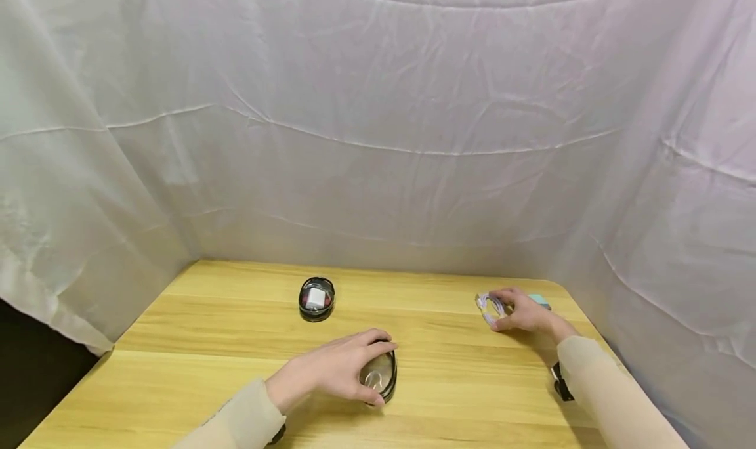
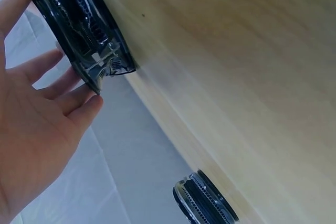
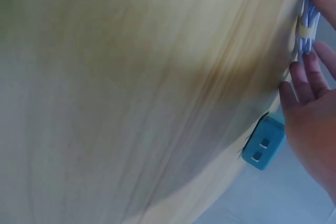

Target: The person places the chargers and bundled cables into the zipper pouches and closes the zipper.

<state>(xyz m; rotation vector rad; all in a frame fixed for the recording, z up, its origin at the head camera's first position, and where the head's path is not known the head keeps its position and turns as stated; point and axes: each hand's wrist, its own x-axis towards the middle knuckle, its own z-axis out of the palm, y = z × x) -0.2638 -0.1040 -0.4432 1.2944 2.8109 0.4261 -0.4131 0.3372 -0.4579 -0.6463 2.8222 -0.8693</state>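
Near the table's front middle, my left hand (image 1: 342,370) grips a small clear case with black zippered edges (image 1: 380,373), thumb at its near side and fingers at the far side. The left wrist view shows the same zippered case (image 2: 84,24) side-on, its zip pull at one end. Over at the right, my right hand (image 1: 522,312) holds a coiled pale lavender cable (image 1: 489,310) between thumb and fingers. A yellowish band (image 3: 305,31) wraps the coil in the right wrist view. Beside that hand lies a teal block with two slots (image 3: 263,142), partly hidden in the head view.
A second clear zippered case (image 1: 315,299), with a white block inside, stands farther back, left of centre. The wooden table (image 1: 236,337) has pale cloth curtains (image 1: 413,193) behind it and along both sides.
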